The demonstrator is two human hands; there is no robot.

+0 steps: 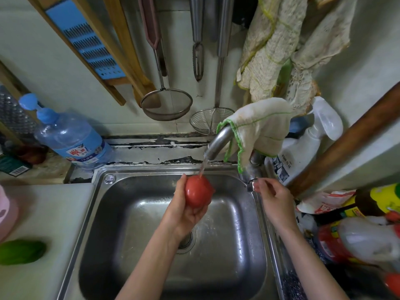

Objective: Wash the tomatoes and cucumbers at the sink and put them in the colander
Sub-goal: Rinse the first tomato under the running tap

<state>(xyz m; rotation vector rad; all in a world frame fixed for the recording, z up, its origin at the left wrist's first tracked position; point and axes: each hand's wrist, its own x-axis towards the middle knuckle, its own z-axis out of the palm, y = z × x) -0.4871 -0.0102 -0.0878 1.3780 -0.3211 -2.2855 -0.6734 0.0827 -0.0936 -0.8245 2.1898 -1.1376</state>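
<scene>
head view: the only camera, looking straight down over the sink
tomatoes: 1 in sight, a red tomato, held up above the basin right under the tap spout, with the water stream landing on its top
left hand: grip curled round the tomato from below, thumb running up its left side
right hand: over by the sink's right rim, grip pinching the end of the tap lever between thumb and fingertips
cucumbers: 1 green cucumber, kinda blurry, lying on the white tabletop left of the sink, well apart from both hands
colander: can't say for sure; 1 pink thing is cut off at the left edge and too little of it shows
cloths: 1 white cloth with green edging draped over the tap
strainers: 2 hanging on the wall behind the sink, a mesh strainer and a wire skimmer just beside it
bottles: 1 big blue water bottle at back left, 1 white jug behind the tap
</scene>
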